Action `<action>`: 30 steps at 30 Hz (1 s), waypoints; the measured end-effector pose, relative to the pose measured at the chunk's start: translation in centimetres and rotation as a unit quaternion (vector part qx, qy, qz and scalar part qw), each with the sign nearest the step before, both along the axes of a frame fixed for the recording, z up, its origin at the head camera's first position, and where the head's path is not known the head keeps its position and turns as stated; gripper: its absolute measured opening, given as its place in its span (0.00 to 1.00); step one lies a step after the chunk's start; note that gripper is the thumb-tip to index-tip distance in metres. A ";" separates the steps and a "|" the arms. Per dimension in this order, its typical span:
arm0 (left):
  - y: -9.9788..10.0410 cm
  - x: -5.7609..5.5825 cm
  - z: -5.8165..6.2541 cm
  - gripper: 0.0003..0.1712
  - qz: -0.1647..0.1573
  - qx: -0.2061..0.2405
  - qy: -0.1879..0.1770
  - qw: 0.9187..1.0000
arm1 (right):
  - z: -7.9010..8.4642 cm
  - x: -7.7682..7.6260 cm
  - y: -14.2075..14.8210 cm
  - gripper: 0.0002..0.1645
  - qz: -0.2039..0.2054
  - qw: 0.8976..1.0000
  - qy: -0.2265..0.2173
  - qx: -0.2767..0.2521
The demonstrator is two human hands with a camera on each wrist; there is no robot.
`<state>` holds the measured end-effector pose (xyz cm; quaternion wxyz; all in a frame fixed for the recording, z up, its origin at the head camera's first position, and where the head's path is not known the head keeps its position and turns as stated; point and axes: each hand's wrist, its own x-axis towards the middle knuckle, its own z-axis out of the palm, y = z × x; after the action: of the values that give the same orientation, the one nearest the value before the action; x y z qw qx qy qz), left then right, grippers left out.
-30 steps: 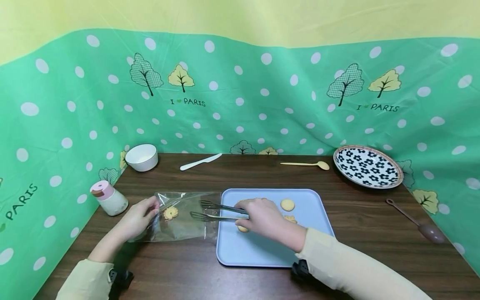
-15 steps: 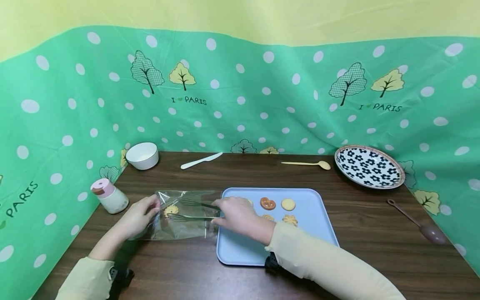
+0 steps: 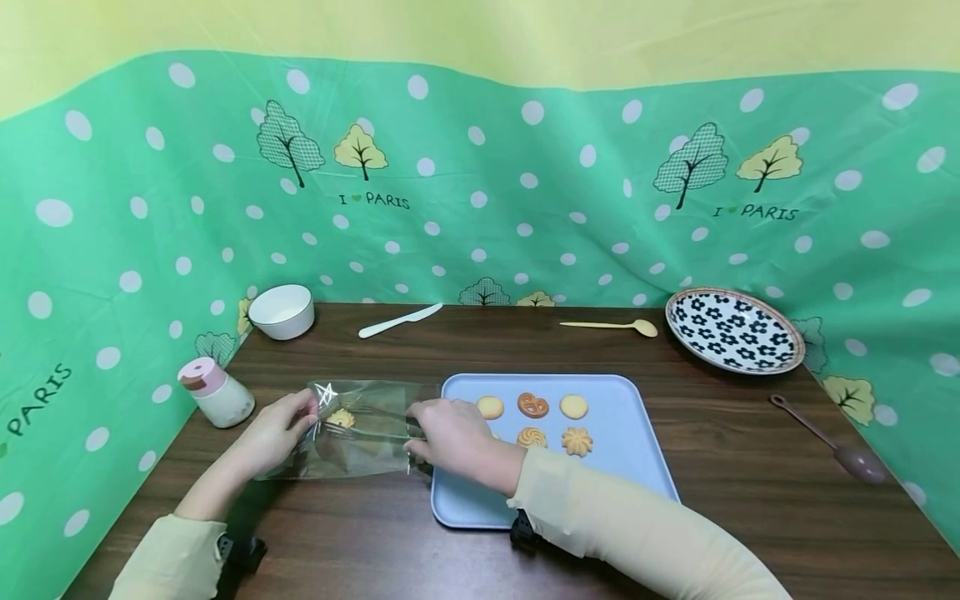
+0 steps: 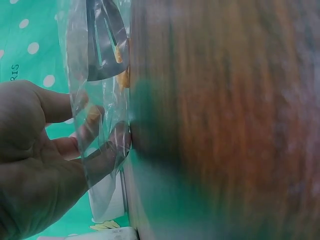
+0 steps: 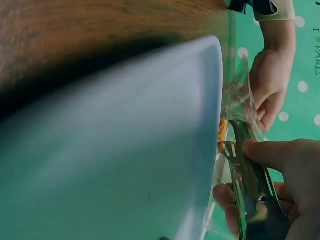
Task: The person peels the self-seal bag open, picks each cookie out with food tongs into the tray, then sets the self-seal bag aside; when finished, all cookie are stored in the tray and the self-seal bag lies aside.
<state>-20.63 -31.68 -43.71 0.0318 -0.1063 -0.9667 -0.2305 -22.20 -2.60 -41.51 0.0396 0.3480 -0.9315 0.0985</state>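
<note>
My left hand (image 3: 273,435) pinches the left end of a clear plastic bag (image 3: 367,460) lying on the dark wooden table. A scalloped cookie (image 3: 342,417) is inside the bag. My right hand (image 3: 459,442), at the bag's right end over the tray's left edge, grips metal tongs (image 5: 245,172). Their slotted tip (image 4: 106,42) shows inside the bag near the cookie in the left wrist view. A pale blue tray (image 3: 626,471) carries a pretzel-shaped cookie (image 3: 533,406), a flower cookie (image 3: 577,442) and several others, some partly hidden by the right hand.
A pink-lidded jar (image 3: 217,393) stands left of the left hand, with a white bowl (image 3: 282,312) behind. At the back lie a white knife (image 3: 400,320) and a cream spoon (image 3: 611,326). A flower-patterned plate (image 3: 735,332) and brown spoon (image 3: 832,442) are at the right.
My right hand has moved left from over the tray to the bag's right end, taking the tongs deeper into the bag. More cookies on the tray show. The left hand stays in place.
</note>
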 end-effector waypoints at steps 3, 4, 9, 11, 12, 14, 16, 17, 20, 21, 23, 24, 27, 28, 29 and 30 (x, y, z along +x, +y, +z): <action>0.0 0.0 0.0 0.09 0.000 0.002 -0.003 1.000 | 0.0 0.2 0.0 0.24 -0.001 1.000 0.007 -0.003; 0.0 0.0 0.0 0.09 0.000 0.003 -0.003 1.000 | 0.0 0.2 0.0 0.24 -0.002 1.000 0.008 -0.005; 0.0 0.0 -0.1 0.10 -0.002 0.003 0.002 1.000 | 0.1 0.6 0.4 0.23 0.004 1.000 0.009 -0.012; 0.0 0.0 -0.1 0.09 -0.002 0.003 0.004 1.000 | 0.3 0.7 0.7 0.24 0.005 1.000 0.008 -0.016; 0.0 0.1 -0.1 0.09 -0.003 0.002 0.005 1.000 | 0.3 0.8 0.8 0.24 0.006 1.000 0.009 -0.019; -0.1 0.1 -0.2 0.09 -0.003 0.000 0.007 1.000 | 0.5 1.0 1.1 0.24 0.006 1.000 0.011 -0.023; -0.1 0.1 -0.2 0.09 -0.004 -0.001 0.008 1.000 | 0.7 1.3 1.5 0.24 0.009 1.000 0.014 -0.026; -0.1 0.1 -0.2 0.09 -0.004 -0.002 0.009 1.000 | 0.8 1.4 1.7 0.24 0.010 0.999 0.017 -0.026; -0.1 0.1 -0.3 0.10 -0.005 -0.002 0.010 1.000 | 1.1 1.7 2.6 0.24 0.013 0.999 0.022 -0.035; -0.1 0.1 -0.3 0.10 -0.006 -0.001 0.010 1.000 | 1.2 1.8 2.9 0.24 0.013 0.999 0.021 -0.038; -0.1 0.0 -0.2 0.10 -0.005 -0.001 0.009 1.000 | 1.4 2.0 3.6 0.24 0.016 0.998 0.020 -0.051; -0.1 0.0 -0.2 0.10 -0.005 -0.001 0.009 1.000 | 1.4 2.2 4.0 0.24 0.018 0.998 0.019 -0.056; -0.1 0.0 -0.2 0.10 -0.005 0.000 0.009 1.000 | 1.5 2.5 5.3 0.23 0.025 0.997 0.017 -0.078; -0.1 0.0 -0.2 0.10 -0.005 0.001 0.009 1.000 | 1.5 2.6 5.7 0.22 0.026 0.996 0.015 -0.085; -0.1 0.0 -0.2 0.10 -0.006 0.001 0.009 1.000 | 1.5 2.8 6.2 0.22 0.026 0.995 0.012 -0.091; -0.1 0.0 -0.2 0.10 -0.007 0.001 0.008 1.000 | 1.5 2.9 6.6 0.22 0.024 0.995 0.012 -0.096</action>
<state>-20.61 -31.74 -43.87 0.0385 -0.1147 -0.9656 -0.2304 -19.28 4.05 -40.03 0.0818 0.3664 -0.9083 0.1844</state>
